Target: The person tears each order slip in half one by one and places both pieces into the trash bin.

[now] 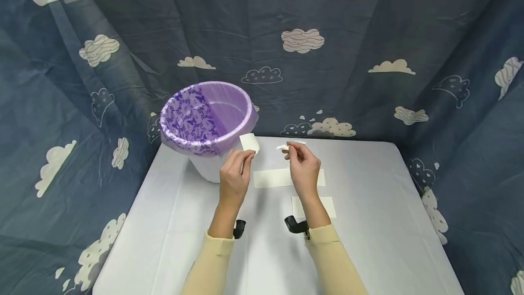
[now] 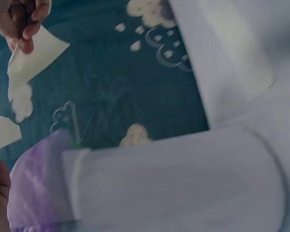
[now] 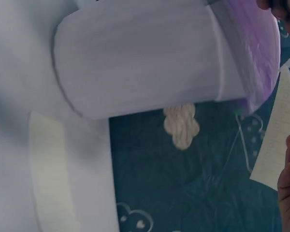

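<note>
My left hand (image 1: 234,177) pinches a small cream paper piece (image 1: 249,142) between thumb and fingers, close by the near right rim of the bin. Opposite it, my right hand (image 1: 304,172) pinches another paper piece (image 1: 282,147), seen nearly edge-on from the head. In the right wrist view this second piece (image 3: 278,137) shows as a larger pale sheet with faint lines. The two pieces are apart in the head view. Left of the hands stands a white bin (image 1: 206,167) lined with a purple patterned bag (image 1: 192,117) folded over its rim.
A long cream paper strip (image 1: 270,179) lies on the white table (image 1: 196,245), partly behind the right hand. Nearer, a shorter paper piece (image 1: 327,205) lies partly under the right forearm. A dark blue cloud-patterned curtain (image 1: 237,26) hangs behind and at both sides.
</note>
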Action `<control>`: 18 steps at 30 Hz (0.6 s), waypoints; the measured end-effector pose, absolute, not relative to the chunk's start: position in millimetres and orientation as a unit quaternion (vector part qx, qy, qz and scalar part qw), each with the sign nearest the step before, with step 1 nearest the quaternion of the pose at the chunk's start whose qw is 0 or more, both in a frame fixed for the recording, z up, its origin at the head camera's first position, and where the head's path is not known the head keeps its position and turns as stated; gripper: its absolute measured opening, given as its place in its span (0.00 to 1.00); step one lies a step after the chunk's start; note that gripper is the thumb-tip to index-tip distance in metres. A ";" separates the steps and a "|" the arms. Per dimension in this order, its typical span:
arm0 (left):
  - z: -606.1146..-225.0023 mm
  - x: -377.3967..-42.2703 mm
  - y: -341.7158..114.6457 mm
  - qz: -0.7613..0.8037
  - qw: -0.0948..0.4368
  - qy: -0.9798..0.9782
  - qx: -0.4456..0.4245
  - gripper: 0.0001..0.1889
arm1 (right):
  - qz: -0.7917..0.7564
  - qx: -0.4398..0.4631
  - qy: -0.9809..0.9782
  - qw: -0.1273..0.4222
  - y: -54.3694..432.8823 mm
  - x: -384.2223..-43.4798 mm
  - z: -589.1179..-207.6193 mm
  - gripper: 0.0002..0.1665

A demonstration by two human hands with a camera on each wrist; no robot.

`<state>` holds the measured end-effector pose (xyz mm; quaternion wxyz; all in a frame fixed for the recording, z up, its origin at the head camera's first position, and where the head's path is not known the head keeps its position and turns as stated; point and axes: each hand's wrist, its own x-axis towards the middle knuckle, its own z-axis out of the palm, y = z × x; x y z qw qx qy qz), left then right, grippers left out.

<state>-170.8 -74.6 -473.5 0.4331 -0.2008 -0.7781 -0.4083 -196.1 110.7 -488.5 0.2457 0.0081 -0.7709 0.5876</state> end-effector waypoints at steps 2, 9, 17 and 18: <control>-464.3 -172.6 -79.8 -0.409 0.446 -0.771 -0.200 0.02 | 0.590 0.040 -0.762 0.264 100.8 -201.8 -479.7 0.09; -440.0 -178.1 -101.7 -0.416 0.479 -0.754 -0.170 0.04 | 0.604 0.111 -0.729 0.304 69.2 -217.3 -451.7 0.09; -431.2 -188.7 -126.8 -0.394 0.490 -0.770 -0.105 0.08 | 0.571 0.170 -0.741 0.310 30.0 -237.7 -434.1 0.08; -431.1 -190.1 -129.3 -0.390 0.492 -0.773 -0.098 0.08 | 0.564 0.179 -0.744 0.309 25.2 -239.8 -432.6 0.08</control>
